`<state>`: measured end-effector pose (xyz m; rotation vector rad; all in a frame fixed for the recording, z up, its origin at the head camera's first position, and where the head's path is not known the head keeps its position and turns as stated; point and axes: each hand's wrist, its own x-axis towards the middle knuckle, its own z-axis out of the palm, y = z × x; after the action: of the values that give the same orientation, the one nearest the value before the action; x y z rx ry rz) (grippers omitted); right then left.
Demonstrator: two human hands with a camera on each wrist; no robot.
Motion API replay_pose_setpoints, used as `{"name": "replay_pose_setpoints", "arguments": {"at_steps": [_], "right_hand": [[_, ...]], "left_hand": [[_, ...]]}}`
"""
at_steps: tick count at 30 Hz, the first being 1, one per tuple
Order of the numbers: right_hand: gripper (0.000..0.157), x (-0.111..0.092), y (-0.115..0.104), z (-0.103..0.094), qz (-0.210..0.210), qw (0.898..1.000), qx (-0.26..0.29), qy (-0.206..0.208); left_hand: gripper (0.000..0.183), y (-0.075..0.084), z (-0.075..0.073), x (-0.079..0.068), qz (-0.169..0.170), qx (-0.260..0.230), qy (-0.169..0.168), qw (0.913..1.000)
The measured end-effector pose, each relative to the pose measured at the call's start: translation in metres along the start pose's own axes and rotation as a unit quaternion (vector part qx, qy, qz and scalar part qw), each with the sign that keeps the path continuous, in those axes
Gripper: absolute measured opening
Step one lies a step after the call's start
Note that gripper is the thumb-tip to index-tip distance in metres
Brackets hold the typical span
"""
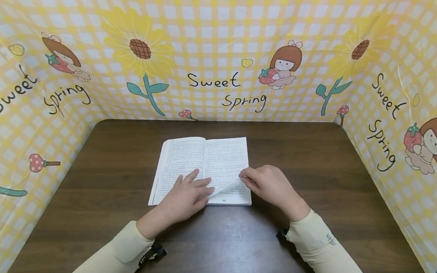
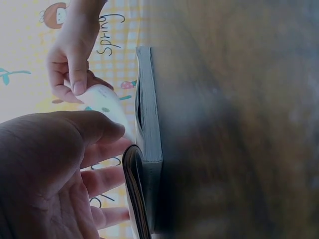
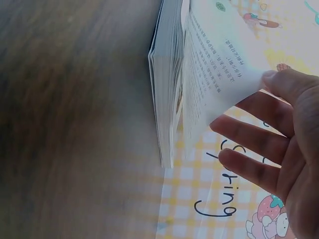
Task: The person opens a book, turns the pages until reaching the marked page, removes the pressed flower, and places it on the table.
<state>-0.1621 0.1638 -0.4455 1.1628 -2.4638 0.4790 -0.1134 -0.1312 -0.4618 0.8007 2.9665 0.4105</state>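
Observation:
An open book (image 1: 183, 155) with printed text lies on the table. My right hand (image 1: 272, 184) pinches the corner of one right-side page (image 3: 224, 64) between thumb and fingers, and that page is lifted and curved off the stack. Spread across the lower middle of the book, near the spine, my left hand (image 1: 185, 195) rests with its fingers fairly straight. In the left wrist view, the left fingers touch the page surface, beside the book's thick edge (image 2: 152, 104). The lower part of the left-hand page is partly hidden by that hand.
The brown wooden table (image 1: 126, 147) extends around the book. Yellow checked cloth (image 1: 218, 35) with flower and cartoon prints stands along the back and both sides. A black wrist strap (image 1: 152, 253) shows at the left sleeve, another (image 1: 282, 235) at the right.

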Motion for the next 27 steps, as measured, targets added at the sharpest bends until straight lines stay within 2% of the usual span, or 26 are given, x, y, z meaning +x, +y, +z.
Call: {"name": "replay_pose_setpoints", "arguments": {"at_steps": [7,13,16,20,25,27], "right_hand": [[0.007,0.0012,-0.0017,-0.0028,0.006,1.0,0.0,0.023],[0.018,0.0018,-0.0012,-0.0077,0.062,0.998,-0.003,0.034],[0.019,0.0017,0.0004,-0.0081,0.082,0.996,0.0,0.025],[0.018,0.0017,0.003,-0.0051,0.087,0.996,0.004,-0.007],[0.014,0.0015,0.0047,-0.0009,0.087,0.995,0.0,-0.042],[0.012,0.0008,0.005,0.0006,0.091,0.994,0.0,-0.053]], "left_hand": [[0.035,0.0017,-0.0005,0.0003,-0.005,0.008,-0.005,0.9999],[0.061,0.0019,-0.0019,0.0024,-0.032,-0.007,-0.002,0.9995],[0.084,0.0007,-0.002,0.0035,-0.043,-0.015,0.02,0.9988],[0.112,-0.0011,-0.0022,0.0036,-0.039,-0.024,0.063,0.997],[0.126,-0.0005,-0.0043,0.0019,-0.033,0.005,0.111,0.9932],[0.128,-0.0003,-0.005,0.0016,-0.033,0.026,0.121,0.9917]]}}
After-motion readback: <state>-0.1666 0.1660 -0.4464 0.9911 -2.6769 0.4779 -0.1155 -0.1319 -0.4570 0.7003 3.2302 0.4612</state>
